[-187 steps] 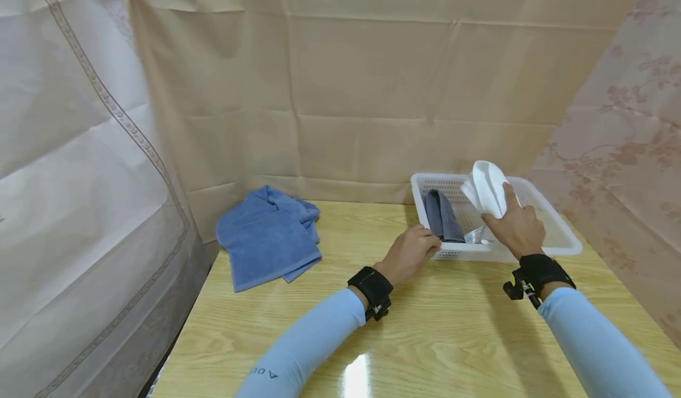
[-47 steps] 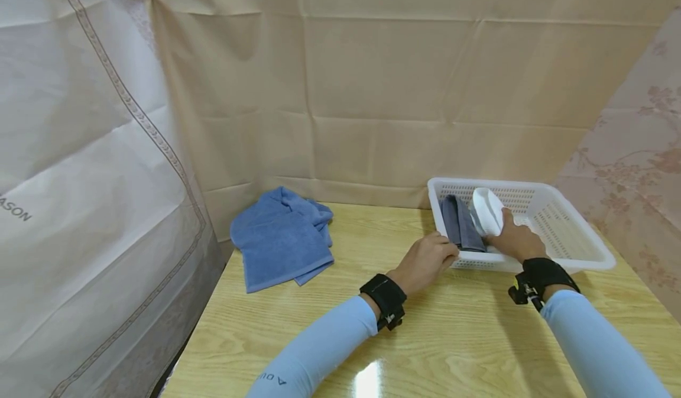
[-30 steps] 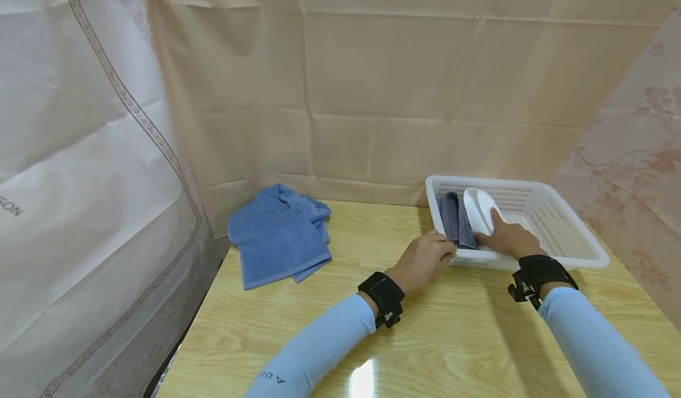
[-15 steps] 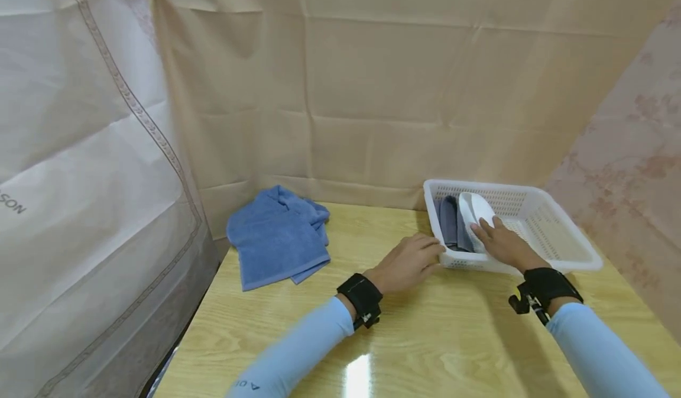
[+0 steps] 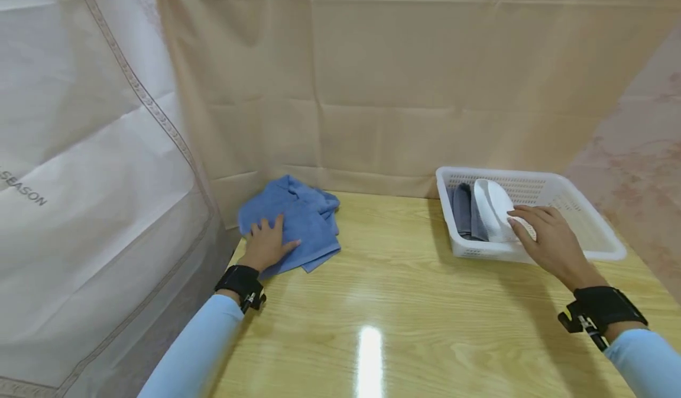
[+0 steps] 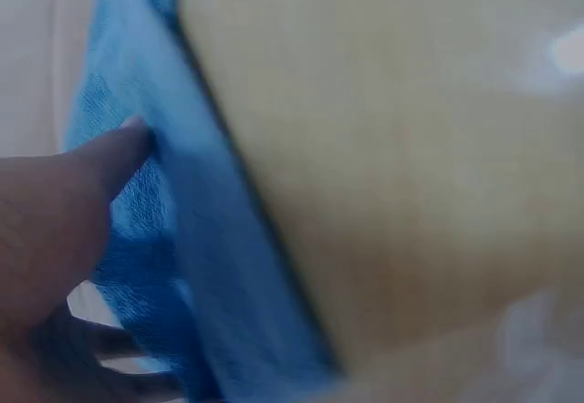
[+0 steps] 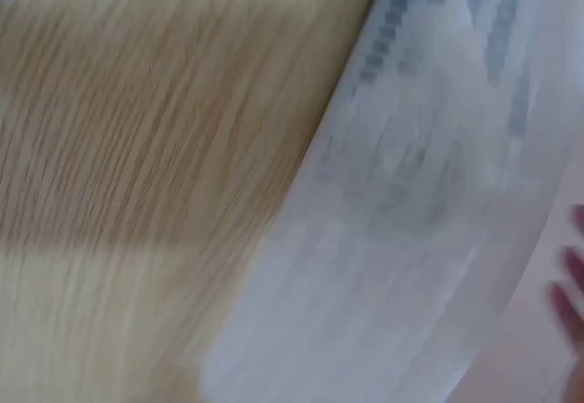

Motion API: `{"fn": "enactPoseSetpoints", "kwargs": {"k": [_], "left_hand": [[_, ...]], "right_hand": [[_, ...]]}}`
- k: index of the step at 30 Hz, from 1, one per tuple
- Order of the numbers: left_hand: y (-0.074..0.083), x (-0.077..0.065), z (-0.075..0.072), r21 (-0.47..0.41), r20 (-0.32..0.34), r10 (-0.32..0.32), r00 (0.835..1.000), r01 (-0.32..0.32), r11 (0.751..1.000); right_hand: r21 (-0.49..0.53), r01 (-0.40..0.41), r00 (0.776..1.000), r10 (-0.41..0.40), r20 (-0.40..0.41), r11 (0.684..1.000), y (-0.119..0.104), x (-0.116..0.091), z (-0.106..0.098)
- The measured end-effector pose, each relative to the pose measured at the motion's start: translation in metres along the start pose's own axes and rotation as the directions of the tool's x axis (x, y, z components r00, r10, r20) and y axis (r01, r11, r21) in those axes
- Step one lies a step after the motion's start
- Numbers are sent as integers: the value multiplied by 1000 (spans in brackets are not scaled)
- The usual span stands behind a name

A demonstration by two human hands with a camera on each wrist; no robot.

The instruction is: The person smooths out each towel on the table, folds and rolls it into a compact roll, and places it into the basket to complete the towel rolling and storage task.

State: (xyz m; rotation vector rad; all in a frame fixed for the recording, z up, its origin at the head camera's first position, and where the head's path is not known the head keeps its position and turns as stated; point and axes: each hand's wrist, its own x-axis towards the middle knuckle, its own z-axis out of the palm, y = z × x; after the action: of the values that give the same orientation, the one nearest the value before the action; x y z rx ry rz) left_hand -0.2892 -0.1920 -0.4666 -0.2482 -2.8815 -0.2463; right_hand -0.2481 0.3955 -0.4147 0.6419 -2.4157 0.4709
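In the head view my left hand [image 5: 265, 245] lies over the near left part of a crumpled blue towel [image 5: 313, 223], fingers spread. The blurred left wrist view has the thumb against the blue towel [image 6: 228, 266]. My right hand [image 5: 555, 244] hovers over the front of a white plastic basket [image 5: 486, 251], fingers loosely bent beside a rolled or folded white towel [image 5: 490, 206]. Whether the fingertips touch that towel I cannot tell. Left of it in the basket stands a folded grey towel [image 5: 461, 209]. Only fingertips [image 7: 568, 298] of the right hand show at the right wrist view's edge.
The basket stands at the back right of a wooden table [image 5: 404, 280], close to a beige cloth backdrop [image 5: 383, 90]. A pale curtain [image 5: 106, 220] hangs along the left side, and a flower-patterned one [image 5: 644, 167] on the right.
The right hand has put the white towel in beside the grey one and let go, pulling back a little. My left hand has left the basket rim and moved left onto the blue towel.
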Motion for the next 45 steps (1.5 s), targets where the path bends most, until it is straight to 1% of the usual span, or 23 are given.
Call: {"fn": "enactPoseSetpoints", "kwargs": {"k": [2, 4, 6, 8, 10, 12, 14, 15, 16, 17, 19, 21, 23, 25, 27, 29, 31, 33, 36, 38, 39, 42, 45], "left_hand": [[-1, -7, 0, -32, 46, 65, 997, -64, 997], [8, -13, 0, -84, 71, 144, 987, -138, 987], [25, -18, -1, -156, 92, 220, 971, -205, 966], [47, -23, -3, -280, 126, 323, 938, -278, 919], [69, -29, -5, -420, 162, 453, 877, -354, 835], [87, -34, -3, -525, 158, 595, 788, -443, 727], [97, -37, 0, -558, 133, 694, 707, -526, 642], [99, -38, 1, -534, 121, 720, 683, -567, 628], [99, -38, 2, -490, 108, 734, 671, -606, 627], [96, -38, 4, -441, 105, 735, 669, -631, 638], [88, -36, 3, -332, 138, 712, 689, -645, 689], [79, -34, 5, -247, 190, 677, 711, -633, 734], [72, -33, 6, -208, 249, 644, 724, -609, 765], [68, -32, 7, -189, 275, 626, 729, -598, 779], [67, -32, 9, -181, 281, 613, 738, -586, 790], [67, -33, 9, -159, 258, 619, 742, -599, 784], [69, -33, 9, -112, 200, 621, 758, -612, 783], [69, -31, 9, -64, 102, 608, 787, -605, 794], [66, -27, 3, -8, -83, 536, 840, -538, 843], [62, -22, -3, -6, -192, 466, 864, -476, 879], [59, -19, -9, -5, -230, 434, 871, -447, 894], [47, -10, -23, -29, -320, 363, 875, -392, 919], [32, -6, -35, -101, -360, 311, 879, -369, 924]], "right_hand": [[-33, 142, 980, -145, -140, 989, -19, 2, 8], [-61, 268, 946, -275, -174, 962, -47, 6, 21], [-53, 337, 935, -340, -101, 940, -80, 9, 39], [-10, 349, 937, -349, 33, 937, -113, 8, 60], [34, 321, 930, -322, 177, 946, -142, 4, 81], [58, 282, 916, -286, 282, 958, -165, -2, 101], [55, 267, 894, -269, 358, 962, -182, -7, 117], [47, 269, 884, -266, 384, 962, -188, -9, 124], [34, 277, 878, -267, 396, 960, -193, -10, 130], [26, 284, 876, -271, 399, 958, -197, -10, 135], [-3, 320, 872, -294, 391, 947, -200, -9, 142], [-9, 340, 876, -314, 366, 940, -199, -6, 144], [2, 345, 877, -324, 355, 938, -197, -3, 142], [23, 329, 887, -317, 336, 944, -194, 2, 137], [56, 289, 911, -293, 292, 956, -190, 7, 129], [85, 220, 939, -235, 252, 972, -188, 15, 119], [114, 162, 964, -182, 192, 980, -187, 25, 105], [129, 116, 983, -132, 129, 985, -188, 35, 89], [123, 102, 993, -109, 53, 987, -192, 48, 64], [105, 105, 994, -105, -1, 989, -191, 54, 50], [101, 110, 994, -109, -19, 989, -190, 56, 43], [58, 121, 990, -116, -75, 991, -182, 58, 24], [19, 125, 988, -123, -90, 992, -170, 57, 4]]}}
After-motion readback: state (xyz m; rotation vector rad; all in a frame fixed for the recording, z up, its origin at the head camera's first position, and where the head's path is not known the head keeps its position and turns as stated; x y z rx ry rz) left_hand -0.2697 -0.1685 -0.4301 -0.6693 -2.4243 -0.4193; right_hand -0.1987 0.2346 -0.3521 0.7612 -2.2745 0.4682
